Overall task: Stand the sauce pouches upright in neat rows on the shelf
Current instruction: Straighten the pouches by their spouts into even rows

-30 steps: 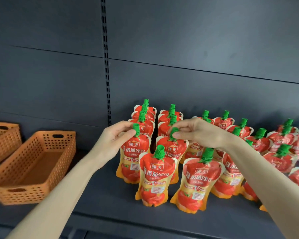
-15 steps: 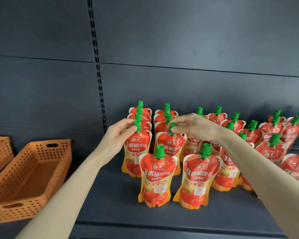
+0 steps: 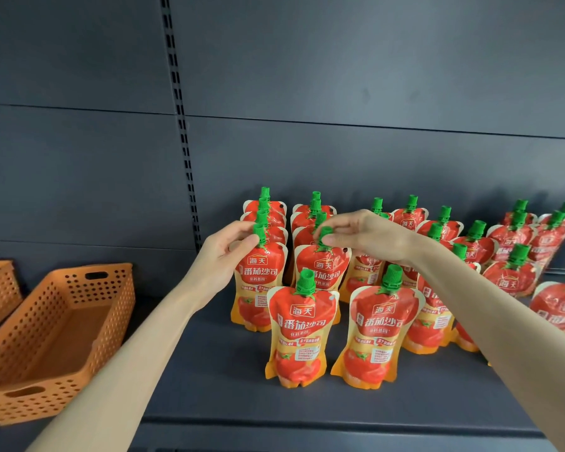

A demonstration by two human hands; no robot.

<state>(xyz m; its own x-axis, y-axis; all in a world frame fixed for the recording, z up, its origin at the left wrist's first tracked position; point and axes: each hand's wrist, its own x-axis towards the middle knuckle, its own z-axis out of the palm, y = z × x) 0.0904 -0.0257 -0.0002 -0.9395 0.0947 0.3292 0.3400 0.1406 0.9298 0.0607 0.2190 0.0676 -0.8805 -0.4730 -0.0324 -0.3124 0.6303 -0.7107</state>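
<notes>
Evidently both forearms are reaching forward over the shelf (image 3: 209, 386), just right of the slotted upright (image 3: 180, 125). The left hand (image 3: 222, 252) is pinching the green cap of the front pouch (image 3: 258, 278) in the column nearest the upright. The right hand (image 3: 366, 236) is pinching the cap of the neighbouring pouch (image 3: 322, 269), one column farther right. Both are standing upright on the shelf. Each of these two columns is holding four pouches. Two more pouches (image 3: 302, 334) are standing alone in front. The remaining pouches (image 3: 509, 278), farther right of the upright, are overlapping too much to count. Two orange perforated baskets (image 3: 56, 337) are sitting left of the upright. Shelf and panelled back wall (image 3: 372, 76) are showing dark grey.
</notes>
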